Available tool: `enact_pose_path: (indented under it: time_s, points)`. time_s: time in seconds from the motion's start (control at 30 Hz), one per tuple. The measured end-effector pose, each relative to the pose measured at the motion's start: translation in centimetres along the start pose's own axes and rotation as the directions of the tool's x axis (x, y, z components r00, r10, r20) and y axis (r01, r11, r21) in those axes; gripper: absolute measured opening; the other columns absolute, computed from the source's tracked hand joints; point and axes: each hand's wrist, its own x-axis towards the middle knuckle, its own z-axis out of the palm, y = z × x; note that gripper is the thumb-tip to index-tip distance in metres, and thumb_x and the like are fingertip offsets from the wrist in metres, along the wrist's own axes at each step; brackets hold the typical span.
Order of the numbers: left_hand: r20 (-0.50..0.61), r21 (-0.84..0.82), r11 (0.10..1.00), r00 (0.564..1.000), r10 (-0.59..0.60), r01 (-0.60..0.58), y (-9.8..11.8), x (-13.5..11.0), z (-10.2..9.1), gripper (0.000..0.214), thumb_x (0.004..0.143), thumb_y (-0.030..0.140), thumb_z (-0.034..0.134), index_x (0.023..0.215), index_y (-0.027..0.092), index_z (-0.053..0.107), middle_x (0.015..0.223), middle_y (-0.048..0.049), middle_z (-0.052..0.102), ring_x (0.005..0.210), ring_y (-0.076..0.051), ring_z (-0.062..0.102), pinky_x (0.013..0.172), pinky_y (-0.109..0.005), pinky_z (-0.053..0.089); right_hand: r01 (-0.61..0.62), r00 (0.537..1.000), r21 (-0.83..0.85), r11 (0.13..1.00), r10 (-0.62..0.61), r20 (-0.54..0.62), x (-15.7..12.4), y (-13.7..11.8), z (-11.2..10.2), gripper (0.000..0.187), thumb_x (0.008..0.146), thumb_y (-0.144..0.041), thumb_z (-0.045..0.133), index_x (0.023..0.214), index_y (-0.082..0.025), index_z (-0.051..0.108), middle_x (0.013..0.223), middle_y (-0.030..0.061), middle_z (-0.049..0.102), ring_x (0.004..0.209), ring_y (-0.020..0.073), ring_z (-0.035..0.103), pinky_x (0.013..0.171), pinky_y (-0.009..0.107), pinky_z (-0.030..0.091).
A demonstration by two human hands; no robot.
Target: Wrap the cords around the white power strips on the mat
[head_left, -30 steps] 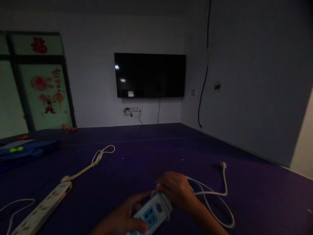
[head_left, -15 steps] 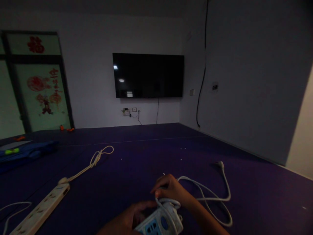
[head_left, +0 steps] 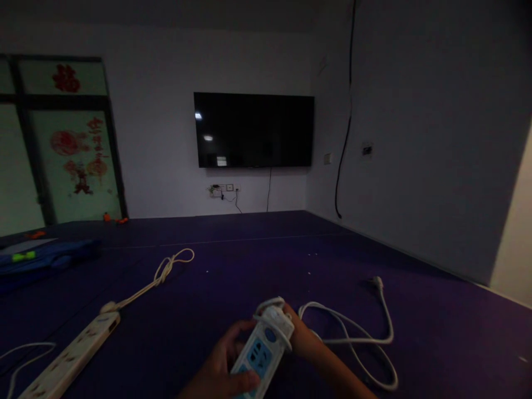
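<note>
A white power strip [head_left: 272, 343] with blue socket faces is tilted up in my left hand [head_left: 224, 360]. The left thumb presses across its front near the lower socket, and the fingers wrap its left side. White cord [head_left: 282, 331] loops around the strip's far end. My right hand [head_left: 298, 332] is closed at that end on the cord, its fingers mostly hidden behind the strip. The cord's free length [head_left: 353, 338] trails right over the purple surface to a white plug [head_left: 377, 282].
A longer white power strip [head_left: 70, 357] lies at the left, its cord [head_left: 166, 269] bundled. Blue fabric [head_left: 58, 257] with a yellow-green item lies farther left. Small orange objects [head_left: 120, 220] sit near the door. A television [head_left: 254, 130] hangs on the far wall.
The strip has come up and turned more upright, with its sockets facing me. My right hand has passed from above the far end to behind it, with the cord. My left thumb now shows on the front.
</note>
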Motion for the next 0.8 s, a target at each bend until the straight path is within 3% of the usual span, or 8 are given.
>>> enact_pose_path:
  time_s: [0.13,0.33,0.57,0.8]
  points:
    - [-0.126,-0.014,0.999,0.992,0.03,-0.032,-0.5,0.5,-0.5,0.078,0.059,0.045,0.079,0.125,0.025,0.041,0.081,-0.003,0.065,0.053,-0.015,0.061,0.053,-0.032,0.05,-0.148,0.988,0.059,0.987,0.145,0.062,0.4,-1.1,-0.1,0.032,0.07,-0.003,0.055,0.098,-0.016,0.064,0.095,0.0095,0.071,0.085,0.0217,0.067,0.072,0.031,0.054]
    - [-0.366,0.015,0.996,0.927,0.083,-0.083,-0.3,0.6,-0.4,0.111,0.058,0.044,0.08,0.143,0.028,0.011,0.074,-0.0017,0.067,0.056,-0.018,0.062,0.054,-0.031,0.05,-0.196,0.952,-0.321,0.926,0.259,0.166,1.6,-3.2,-0.4,0.038,0.066,0.003,0.045,0.085,-0.019,0.07,0.092,0.0098,0.072,0.089,0.0236,0.068,0.077,0.028,0.051]
    - [-0.55,0.043,0.994,0.828,0.104,-0.096,0.1,1.1,-0.4,0.111,0.054,0.04,0.083,0.143,0.023,0.019,0.072,-0.0021,0.069,0.057,-0.017,0.062,0.053,-0.024,0.045,-0.062,0.942,-0.528,0.847,0.225,0.251,1.8,-4.2,-0.6,0.031,0.078,-0.003,0.041,0.09,-0.018,0.066,0.085,0.0087,0.072,0.076,0.0183,0.069,0.065,0.021,0.046]
    - [-0.648,0.1,0.991,0.751,0.128,-0.083,0.7,1.3,-0.3,0.104,0.057,0.038,0.08,0.141,0.02,0.022,0.082,-0.0062,0.072,0.067,-0.022,0.068,0.057,-0.028,0.05,0.034,0.938,-0.55,0.835,0.163,0.306,1.8,-3.9,0.0,0.028,0.082,-0.005,0.043,0.095,-0.019,0.063,0.089,0.0065,0.071,0.077,0.0178,0.068,0.061,0.021,0.044]
